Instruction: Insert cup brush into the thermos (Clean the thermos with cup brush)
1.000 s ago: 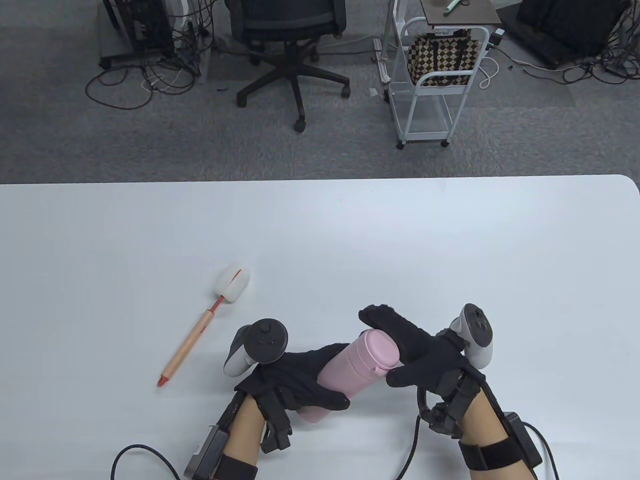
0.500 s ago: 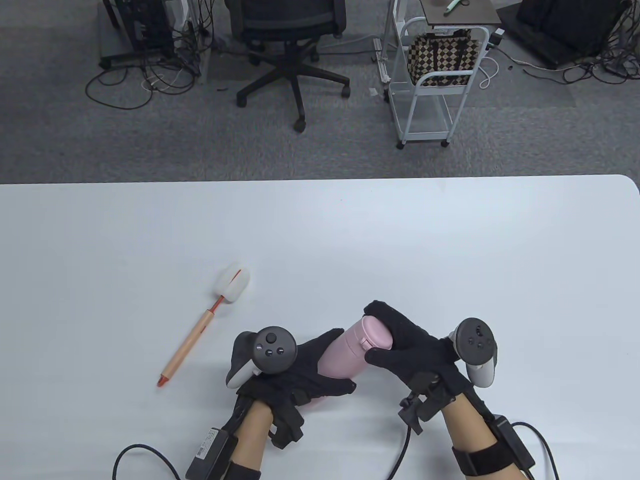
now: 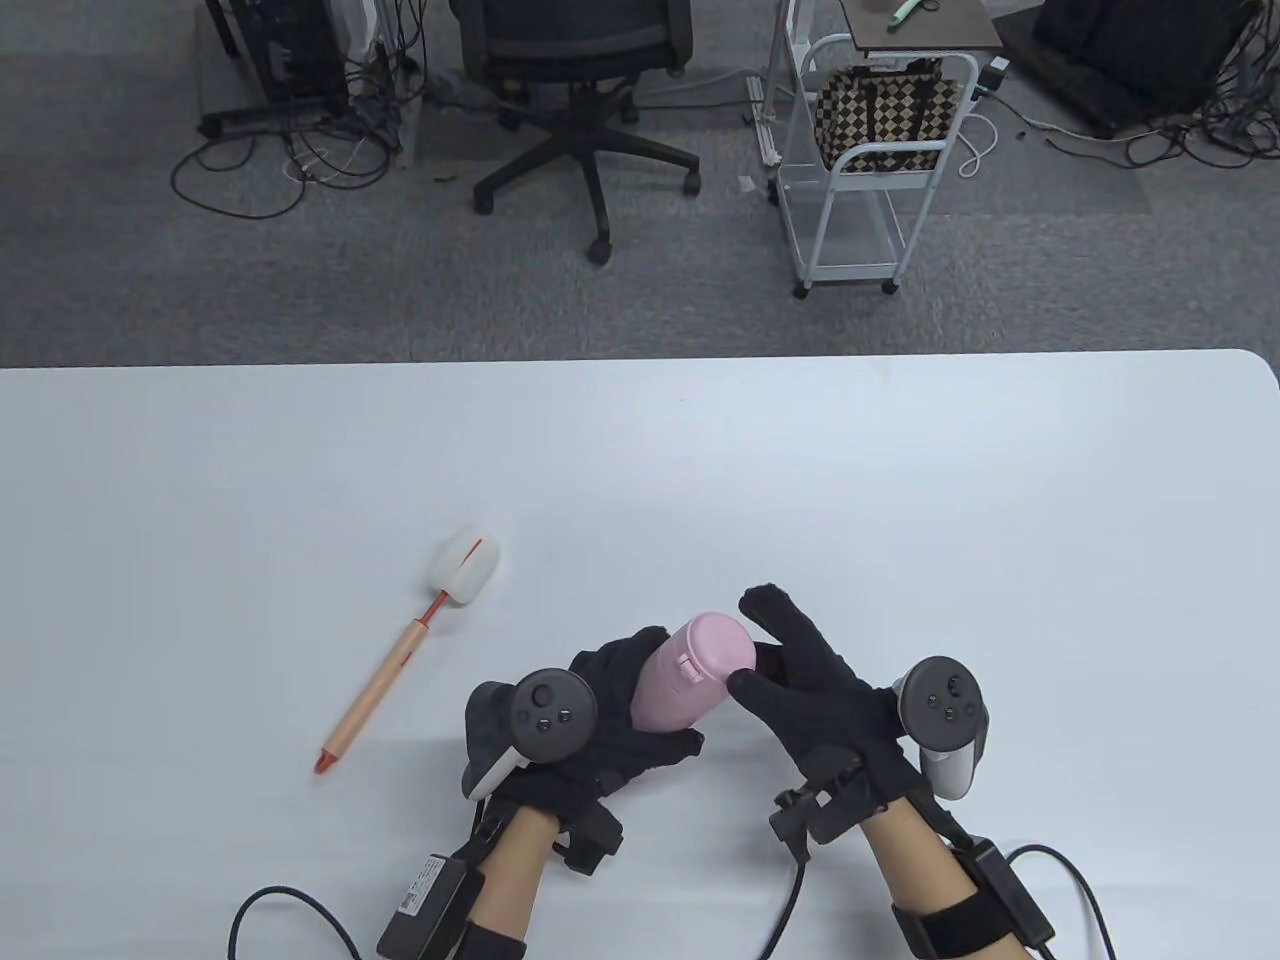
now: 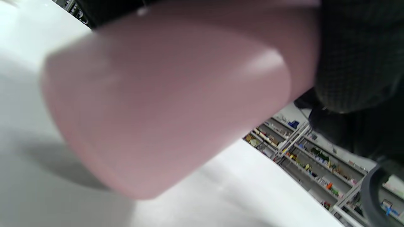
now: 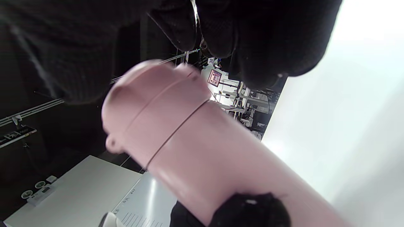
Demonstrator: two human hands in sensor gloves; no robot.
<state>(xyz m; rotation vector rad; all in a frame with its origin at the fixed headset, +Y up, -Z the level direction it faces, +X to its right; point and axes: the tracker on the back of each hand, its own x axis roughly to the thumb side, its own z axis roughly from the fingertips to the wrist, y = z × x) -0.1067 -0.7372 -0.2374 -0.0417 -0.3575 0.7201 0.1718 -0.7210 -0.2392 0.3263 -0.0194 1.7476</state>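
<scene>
left hand (image 3: 600, 730) grips the pink thermos (image 3: 690, 675) around its body, tilted, above the worktop (image 3: 900, 480); right hand (image 3: 815, 690) touches its closed lid, fingers loose. cup brush (image 3: 405, 650) lies apart, left.

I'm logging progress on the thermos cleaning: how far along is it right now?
Early stage. Done: the thermos is off the table, gripped around its body by the left hand. In hand: the right hand is at the lid, which looks closed, fingers loosely around it. Left: opening the lid, picking up the brush, which lies on the table, and inserting it.
</scene>
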